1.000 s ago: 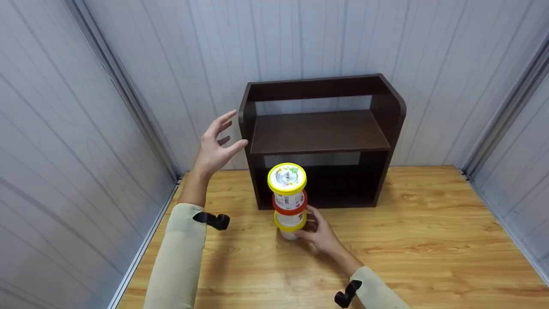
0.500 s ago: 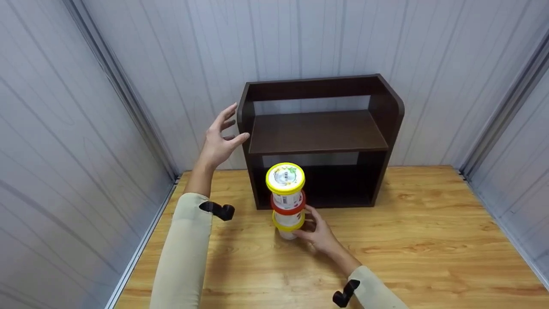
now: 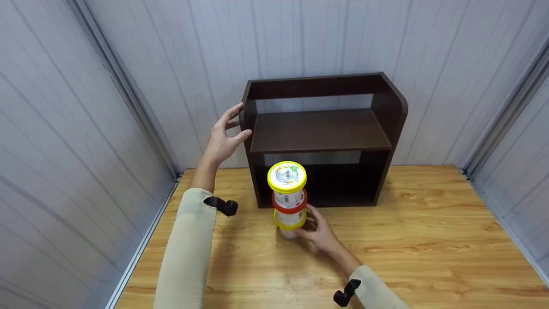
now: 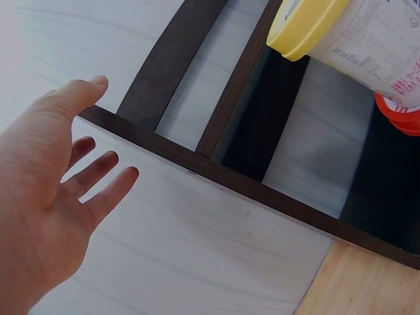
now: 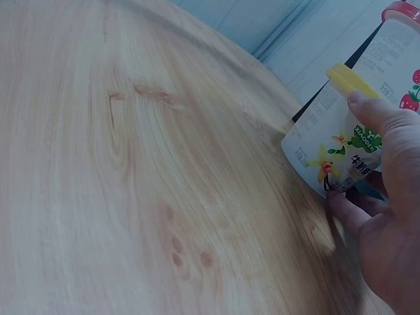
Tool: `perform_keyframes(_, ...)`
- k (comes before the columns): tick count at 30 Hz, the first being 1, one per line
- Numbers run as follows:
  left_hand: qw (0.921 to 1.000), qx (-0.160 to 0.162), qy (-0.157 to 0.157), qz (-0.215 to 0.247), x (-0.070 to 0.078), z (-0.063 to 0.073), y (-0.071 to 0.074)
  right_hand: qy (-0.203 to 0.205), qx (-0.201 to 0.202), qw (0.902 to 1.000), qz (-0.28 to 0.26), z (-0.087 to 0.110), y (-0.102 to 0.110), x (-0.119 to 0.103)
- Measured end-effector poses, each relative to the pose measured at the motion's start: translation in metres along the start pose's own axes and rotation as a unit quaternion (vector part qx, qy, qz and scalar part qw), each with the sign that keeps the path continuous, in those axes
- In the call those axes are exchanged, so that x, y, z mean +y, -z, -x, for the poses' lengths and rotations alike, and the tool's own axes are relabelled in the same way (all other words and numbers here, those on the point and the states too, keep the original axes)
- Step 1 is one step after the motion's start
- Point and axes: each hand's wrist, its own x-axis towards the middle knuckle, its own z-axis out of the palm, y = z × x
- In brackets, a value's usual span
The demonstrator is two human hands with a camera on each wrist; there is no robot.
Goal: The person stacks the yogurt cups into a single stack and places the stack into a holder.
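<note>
Three round paper tubs stand stacked on the wooden table. The top tub [image 3: 287,177] has a yellow lid, the middle tub [image 3: 291,202] a red one and the bottom tub [image 5: 328,134] a yellow one. My right hand [image 3: 321,235] holds the bottom tub from its right side, thumb at the lid and fingers curved round the wall. Raised at the left, my left hand [image 3: 223,139] has its fingers spread and its fingertips right by the side panel of a dark brown shelf [image 3: 319,131]. In the left wrist view nothing lies in that hand.
Behind the stack the two-level shelf stands near the pale panelled back wall [image 3: 206,51]. Wood-grain tabletop [image 3: 429,240] stretches on both sides of the tubs. Another panelled wall [image 3: 55,150] closes off the left side.
My left hand has moved up and to the right, closer to the shelf's side panel. My right hand and the stacked tubs have stayed where they were.
</note>
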Motion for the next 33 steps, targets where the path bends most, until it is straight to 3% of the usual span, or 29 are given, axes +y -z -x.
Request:
perform_keyframes(7, 0.9998, 0.015, 0.007, 0.007, 0.0, 0.0, 0.0, 0.008, -0.003, 1.0, 0.003, -0.001, -0.005, 0.002)
perform_keyframes(17, 0.9951, 0.028, -0.021, 0.092, -0.023, -0.004, -0.001, 0.002, 0.014, 0.9999, 0.001, -0.002, -0.015, 0.002)
perform_keyframes(33, 0.9964, 0.026, -0.025, 0.077, -0.02, 0.0, -0.005, 0.004, 0.036, 0.9992, 0.017, -0.002, -0.017, 0.003)
